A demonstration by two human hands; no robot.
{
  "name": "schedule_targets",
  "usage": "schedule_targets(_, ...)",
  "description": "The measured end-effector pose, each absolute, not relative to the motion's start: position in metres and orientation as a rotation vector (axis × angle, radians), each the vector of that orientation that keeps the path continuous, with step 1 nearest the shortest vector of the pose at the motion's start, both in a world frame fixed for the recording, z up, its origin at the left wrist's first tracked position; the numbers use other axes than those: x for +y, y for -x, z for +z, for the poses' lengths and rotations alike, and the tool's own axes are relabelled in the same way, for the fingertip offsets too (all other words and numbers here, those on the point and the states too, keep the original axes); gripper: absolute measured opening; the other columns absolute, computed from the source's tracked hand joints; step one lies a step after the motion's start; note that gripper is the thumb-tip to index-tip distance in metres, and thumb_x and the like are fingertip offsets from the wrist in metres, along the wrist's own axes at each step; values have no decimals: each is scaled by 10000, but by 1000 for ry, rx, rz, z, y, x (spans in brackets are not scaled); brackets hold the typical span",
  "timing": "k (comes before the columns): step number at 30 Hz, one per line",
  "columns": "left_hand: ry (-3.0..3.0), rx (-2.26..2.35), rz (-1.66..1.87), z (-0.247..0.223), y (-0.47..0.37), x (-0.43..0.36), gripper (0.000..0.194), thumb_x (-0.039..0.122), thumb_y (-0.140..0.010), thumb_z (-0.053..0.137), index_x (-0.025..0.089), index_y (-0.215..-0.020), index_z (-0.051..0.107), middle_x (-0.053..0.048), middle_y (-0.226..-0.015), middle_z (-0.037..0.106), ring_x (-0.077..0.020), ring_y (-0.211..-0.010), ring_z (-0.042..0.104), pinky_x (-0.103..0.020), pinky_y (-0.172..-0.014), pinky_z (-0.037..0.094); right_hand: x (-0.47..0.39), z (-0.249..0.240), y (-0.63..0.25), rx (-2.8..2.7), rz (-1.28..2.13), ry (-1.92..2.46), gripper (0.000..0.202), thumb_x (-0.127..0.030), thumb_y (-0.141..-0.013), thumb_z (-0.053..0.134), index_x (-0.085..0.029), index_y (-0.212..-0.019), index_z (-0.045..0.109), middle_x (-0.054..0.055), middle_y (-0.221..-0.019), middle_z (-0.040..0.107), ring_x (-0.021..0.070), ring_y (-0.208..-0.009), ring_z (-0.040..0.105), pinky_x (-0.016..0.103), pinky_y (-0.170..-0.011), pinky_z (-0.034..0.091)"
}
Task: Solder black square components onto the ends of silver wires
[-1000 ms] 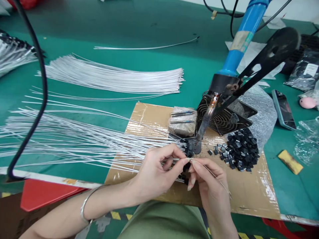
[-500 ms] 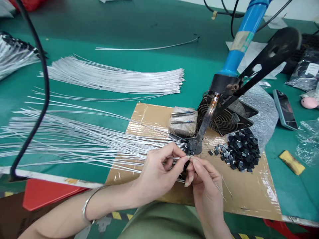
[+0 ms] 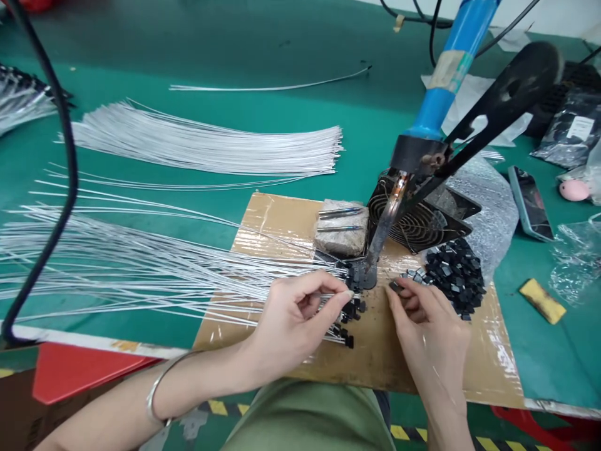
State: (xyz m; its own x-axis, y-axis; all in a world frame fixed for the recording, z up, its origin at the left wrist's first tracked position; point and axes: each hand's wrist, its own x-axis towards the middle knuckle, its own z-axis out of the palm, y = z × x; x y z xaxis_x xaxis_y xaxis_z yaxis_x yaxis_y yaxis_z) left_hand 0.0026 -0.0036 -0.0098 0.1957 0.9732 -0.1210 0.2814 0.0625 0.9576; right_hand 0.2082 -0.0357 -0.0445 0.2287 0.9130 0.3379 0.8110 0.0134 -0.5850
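Observation:
My left hand (image 3: pixel 300 322) is closed in a pinch over the front ends of the white wires (image 3: pixel 244 272). A white wire appears to be between its thumb and forefinger, mostly hidden by the fingers. My right hand (image 3: pixel 429 329) has thumb and forefinger closed on a small black plastic piece (image 3: pixel 395 286), just left of a pile of similar black pieces (image 3: pixel 455 275). Thin silvery strands lie against this hand. Between the hands, several wires with black ends (image 3: pixel 347 338) rest on the cardboard (image 3: pixel 385 363). A soldering iron (image 3: pixel 387 219) points down just behind them.
The blue-handled iron sits in a black metal holder (image 3: pixel 507 106). Behind it stand a small fan (image 3: pixel 417 219) and a grey block (image 3: pixel 342 235) with metal tips. A wire bundle (image 3: pixel 211 147) lies at the back; a phone (image 3: pixel 530 200) and yellow sponge (image 3: pixel 542 300) are right. A black cable (image 3: pixel 70 156) arches at left.
My right hand has moved right, away from my left hand, and taken hold of a small black piece by the pile. The left hand stays in nearly the same place; the view shifted slightly.

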Motion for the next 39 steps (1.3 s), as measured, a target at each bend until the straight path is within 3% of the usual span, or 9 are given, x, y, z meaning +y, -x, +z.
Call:
schedule_targets(4, -1461, 1297, 825, -9, -3, -2, 205, 292, -915, 632, 155, -816, 747, 1, -613, 563, -110, -522, 373, -266, -486, 277, -31, -49, -210, -1740, 58, 1808, 182, -267, -999, 624, -146, -956, 752, 58, -823, 723, 164, -684, 663, 293, -675, 549)
schedule_targets(9, -1486, 1313, 800, -7, -3, -1, 194, 289, -907, 637, 156, -802, 730, 18, -600, 532, -103, -517, 327, -261, -485, 268, -34, -47, -209, -1667, 52, 1826, 218, -293, -1011, 609, -140, -944, 749, 37, -712, 723, 143, -557, 662, 266, -587, 544)
schedule_targets(14, -1458, 1312, 810, -5, -5, 1, 184, 290, -893, 629, 158, -794, 710, 38, -574, 476, -107, -522, 313, -257, -481, 259, -38, -36, -201, -1112, 537, 1728, 171, -344, -922, 740, -174, -931, 757, 5, -662, 746, 127, -496, 696, 200, -512, 591)
schedule_targets(18, -1386, 1310, 803, -3, -5, 2, 183, 308, -887, 629, 164, -791, 688, 22, -609, 526, -111, -534, 350, -253, -485, 286, -39, -24, -191, -948, 650, 1586, 108, -287, -831, 823, -198, -875, 779, -4, -668, 750, 116, -525, 712, 172, -548, 604)
schedule_targets(22, -1358, 1326, 779, 0, -4, 3, 176, 317, -870, 640, 169, -787, 686, 20, -605, 550, -108, -521, 361, -251, -482, 290, -41, -18, -183, -921, 770, 1544, 82, -274, -842, 813, -216, -898, 798, -9, -665, 750, 106, -515, 699, 158, -524, 593)
schedule_targets(31, -1287, 1253, 728, 17, -5, 9, 144, 266, -835, 683, 171, -730, 709, -74, -803, 765, -167, -692, 669, -248, -604, 496, -42, -18, -169, -908, 1023, 1423, 92, -253, -895, 768, -258, -965, 828, -13, -694, 755, 129, -566, 714, 212, -561, 618)
schedule_targets(39, -1156, 1105, 713, 23, -8, 12, 154, 231, -856, 686, 161, -719, 683, -64, -804, 760, -159, -757, 697, -236, -695, 548, -41, -16, -162, -904, 1114, 1316, 111, -232, -899, 760, -294, -922, 850, -16, -706, 742, 82, -490, 647, 167, -497, 541)
